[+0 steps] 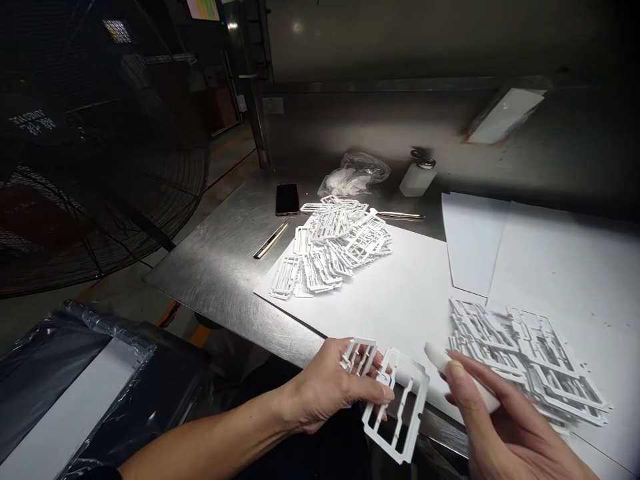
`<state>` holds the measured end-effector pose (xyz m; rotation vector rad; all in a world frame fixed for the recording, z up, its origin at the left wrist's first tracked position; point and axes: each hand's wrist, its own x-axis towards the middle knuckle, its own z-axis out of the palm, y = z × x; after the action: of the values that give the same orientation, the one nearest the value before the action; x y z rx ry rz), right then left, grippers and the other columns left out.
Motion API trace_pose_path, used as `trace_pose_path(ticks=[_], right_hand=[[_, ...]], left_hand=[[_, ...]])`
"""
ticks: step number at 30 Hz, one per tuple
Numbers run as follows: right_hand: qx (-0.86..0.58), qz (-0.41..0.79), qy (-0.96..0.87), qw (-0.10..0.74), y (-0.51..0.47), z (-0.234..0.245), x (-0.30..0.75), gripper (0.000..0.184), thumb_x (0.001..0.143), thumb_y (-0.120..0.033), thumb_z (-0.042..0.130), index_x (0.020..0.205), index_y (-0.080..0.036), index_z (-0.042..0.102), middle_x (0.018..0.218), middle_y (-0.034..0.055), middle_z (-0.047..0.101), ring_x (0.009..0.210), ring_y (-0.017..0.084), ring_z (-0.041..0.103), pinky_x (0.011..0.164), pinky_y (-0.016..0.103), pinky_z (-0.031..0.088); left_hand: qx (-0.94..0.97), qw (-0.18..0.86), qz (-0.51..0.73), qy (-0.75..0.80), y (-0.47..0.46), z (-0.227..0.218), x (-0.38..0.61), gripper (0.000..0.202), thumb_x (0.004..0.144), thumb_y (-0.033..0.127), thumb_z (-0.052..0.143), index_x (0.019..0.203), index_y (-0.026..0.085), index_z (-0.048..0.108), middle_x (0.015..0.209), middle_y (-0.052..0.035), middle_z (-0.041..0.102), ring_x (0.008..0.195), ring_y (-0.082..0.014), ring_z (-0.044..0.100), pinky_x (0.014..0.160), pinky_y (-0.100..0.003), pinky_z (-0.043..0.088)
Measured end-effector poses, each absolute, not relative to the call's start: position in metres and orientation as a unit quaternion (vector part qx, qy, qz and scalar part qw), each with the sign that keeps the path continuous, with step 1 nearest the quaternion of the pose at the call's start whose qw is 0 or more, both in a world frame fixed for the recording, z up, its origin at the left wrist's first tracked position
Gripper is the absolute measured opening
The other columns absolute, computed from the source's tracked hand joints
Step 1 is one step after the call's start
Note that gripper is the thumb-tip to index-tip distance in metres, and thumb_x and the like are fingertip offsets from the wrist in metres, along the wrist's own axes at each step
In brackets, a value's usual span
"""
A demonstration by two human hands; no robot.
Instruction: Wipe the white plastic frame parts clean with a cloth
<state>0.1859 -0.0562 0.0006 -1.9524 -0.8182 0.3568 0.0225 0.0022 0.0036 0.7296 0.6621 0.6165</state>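
My left hand [327, 387] grips a white slotted plastic frame [417, 407] near the table's front edge. Part of a slotted frame also shows behind the fingers; whether it is a second piece I cannot tell. Close by on the right, my right hand [505, 413] pinches a white, blunt-ended stick-like tool [437, 358], its tip just short of the frame. Beyond my left hand lies a heap of similar white frames [325, 247] on white sheeting. Another pile of frames [530, 360] lies beside and behind my right hand.
On the metal table [215, 267] are a phone [287, 199], a utility knife [271, 240], a slim tool [400, 215], a clear plastic bag [355, 175] and a white bottle [418, 177]. White sheets [475, 240] cover the right side. A large fan [100, 133] stands left; a black-wrapped bundle [100, 393] sits below.
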Motion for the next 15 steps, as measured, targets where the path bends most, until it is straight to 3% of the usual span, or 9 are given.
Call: trace_pose_path(ticks=[4,8,11,15], right_hand=[[-0.706,0.295,-0.28,0.58,-0.037,0.001,0.166,0.052,0.064,-0.06,0.077,0.097,-0.022,0.069,0.084,0.0045,0.064,0.077,0.022,0.06,0.054,0.022,0.048],[-0.614,0.393,-0.246,0.639,-0.031,0.001,0.16,0.048,0.071,-0.053,0.074,0.104,-0.02,0.062,0.069,0.001,0.057,0.049,0.015,0.053,0.041,0.023,0.047],[-0.6,0.391,-0.236,0.656,-0.031,0.006,0.155,0.041,0.076,-0.05,0.072,0.102,-0.02,0.063,0.061,-0.0031,0.049,0.036,0.009,0.043,0.036,0.021,0.041],[-0.629,0.308,-0.245,0.67,-0.025,0.01,0.142,0.042,0.069,-0.045,0.08,0.097,-0.016,0.068,0.058,-0.0017,0.049,0.046,0.01,0.045,0.041,0.018,0.04]], left_hand=[[0.323,0.86,0.274,0.283,0.0,-0.001,0.023,0.022,0.068,0.022,0.072,0.082,0.01,0.061,0.073,-0.002,0.054,0.058,-0.0091,0.051,0.058,-0.023,0.043],[0.282,0.885,0.252,0.27,-0.002,-0.006,0.026,0.02,0.07,0.023,0.07,0.084,0.011,0.062,0.077,-0.0031,0.054,0.061,-0.011,0.053,0.058,-0.025,0.046],[0.284,0.876,0.247,0.302,-0.005,-0.004,0.033,0.024,0.068,0.023,0.07,0.088,0.01,0.063,0.077,-0.0041,0.057,0.06,-0.0114,0.054,0.058,-0.026,0.045],[0.313,0.848,0.273,0.33,-0.012,0.0,0.038,0.028,0.076,0.033,0.065,0.093,0.011,0.066,0.073,-0.0023,0.056,0.064,-0.01,0.053,0.064,-0.024,0.043]])
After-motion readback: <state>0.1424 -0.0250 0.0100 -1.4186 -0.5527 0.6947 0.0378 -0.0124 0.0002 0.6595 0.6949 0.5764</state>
